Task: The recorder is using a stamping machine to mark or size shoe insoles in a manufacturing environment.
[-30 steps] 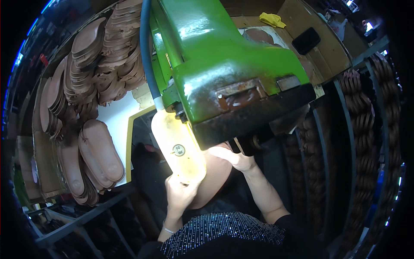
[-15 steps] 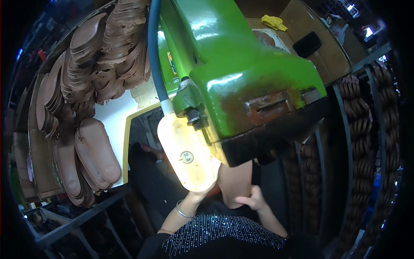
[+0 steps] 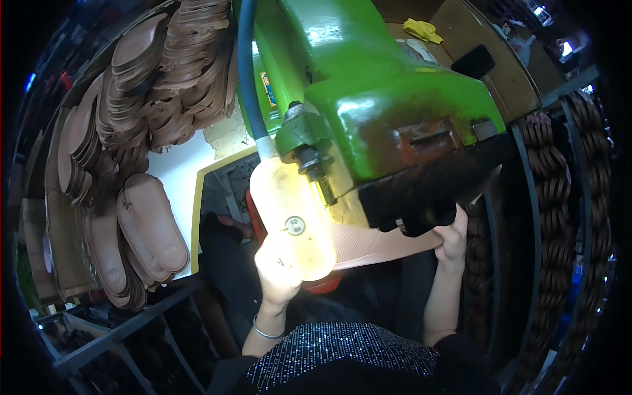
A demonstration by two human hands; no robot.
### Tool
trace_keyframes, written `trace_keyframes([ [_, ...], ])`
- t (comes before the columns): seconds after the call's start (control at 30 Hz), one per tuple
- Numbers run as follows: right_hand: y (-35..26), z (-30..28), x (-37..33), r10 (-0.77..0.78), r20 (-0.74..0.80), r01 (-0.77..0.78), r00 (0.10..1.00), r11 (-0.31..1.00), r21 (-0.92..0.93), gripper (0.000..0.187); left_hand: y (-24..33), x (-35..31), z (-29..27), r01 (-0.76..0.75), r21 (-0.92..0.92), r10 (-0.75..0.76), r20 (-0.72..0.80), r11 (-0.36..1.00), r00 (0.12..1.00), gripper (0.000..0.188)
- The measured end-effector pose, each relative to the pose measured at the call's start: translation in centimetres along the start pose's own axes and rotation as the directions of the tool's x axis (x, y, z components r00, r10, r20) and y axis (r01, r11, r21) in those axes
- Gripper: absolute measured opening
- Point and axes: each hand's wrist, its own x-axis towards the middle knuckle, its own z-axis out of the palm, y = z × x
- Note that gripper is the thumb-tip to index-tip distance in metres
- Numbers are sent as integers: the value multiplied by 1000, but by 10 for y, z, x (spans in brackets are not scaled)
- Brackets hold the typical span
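Observation:
A pinkish-brown shoe sole lies crosswise beneath the head of a green machine, its ribbed face partly showing. My right hand is closed on the sole's right end, thumb and fingers pinching it. At the other side, my left hand, with a bangle at the wrist, is closed around the sole's left end. Glare from a bright oval lamp washes out those fingers, and the lamp hides that end of the sole. The machine's dark lower housing covers part of the sole's far edge.
Stacks of brown soles fill the left side, with more soles on a white, yellow-edged tabletop. Racks of soles stand at right. A cardboard box holds a yellow cloth. A blue hose runs to the lamp.
The sole has swung from pointing toward me to lying crosswise. My right hand has moved up and right with its end; my left hand has shifted left beside the lamp.

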Motion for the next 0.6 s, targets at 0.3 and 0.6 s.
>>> trace_keyframes([
  [0.3, 13, 86, 23, -124, 204, 94, 971, 984, 150, 25, 39, 1, -49, 31, 129, -10, -156, 991, 988, 24],
  [0.6, 42, 44, 22, -239, 45, 242, 970, 965, -100, 23, 43, 20, -6, -228, 602, 279, 10, 765, 960, 22],
])
